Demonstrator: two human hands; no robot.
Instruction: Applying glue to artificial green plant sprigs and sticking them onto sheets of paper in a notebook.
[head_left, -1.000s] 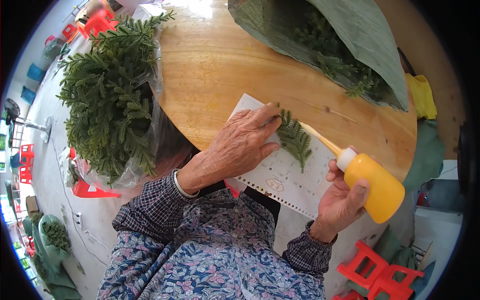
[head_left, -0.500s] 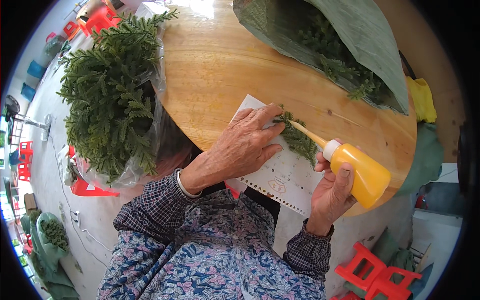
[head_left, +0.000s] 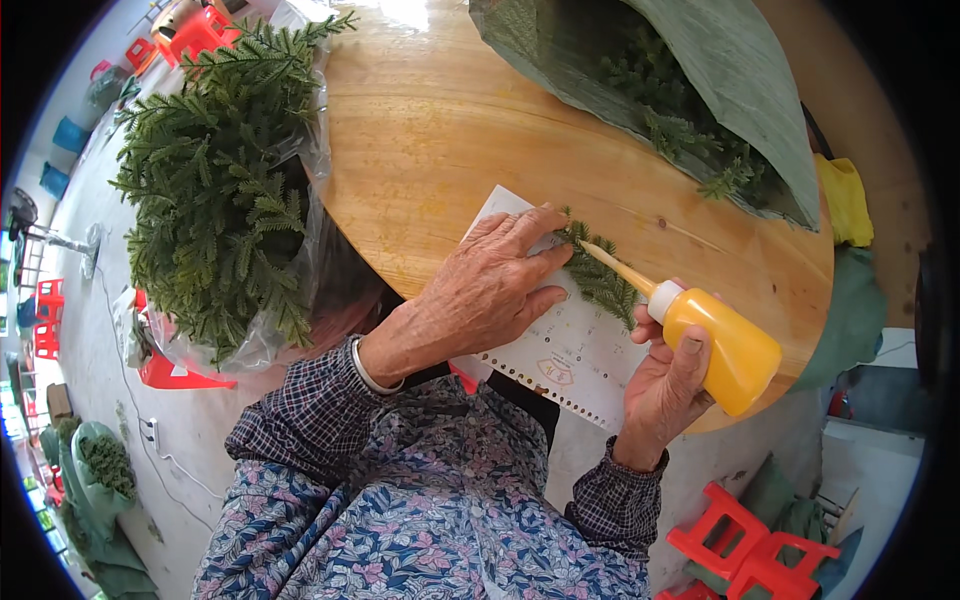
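My left hand [head_left: 485,285] pinches the upper end of a small green fir sprig [head_left: 606,284] between its fingertips; the exact contact is partly hidden. Wrapped in my right hand [head_left: 662,385] is a squeeze bottle [head_left: 732,352] of yellow-orange liquid with a white collar. Its long narrow nozzle [head_left: 615,264] slants up to the left, the tip at the sprig near my left fingers. Beneath the sprig lies a white printed sheet [head_left: 590,350] with a row of holes along its near edge. It rests on the wooden table [head_left: 430,130] and overhangs its near edge.
At the left, a large heap of fir sprigs [head_left: 215,200] fills a clear plastic bag. A green woven sack [head_left: 700,60] with more sprigs lies open on the table's far right. Red stools [head_left: 720,530] stand at lower right; a yellow cloth [head_left: 848,200] hangs beyond the table.
Both hands, the sprig and the bottle hold almost the same places. The whole view has shifted very slightly.
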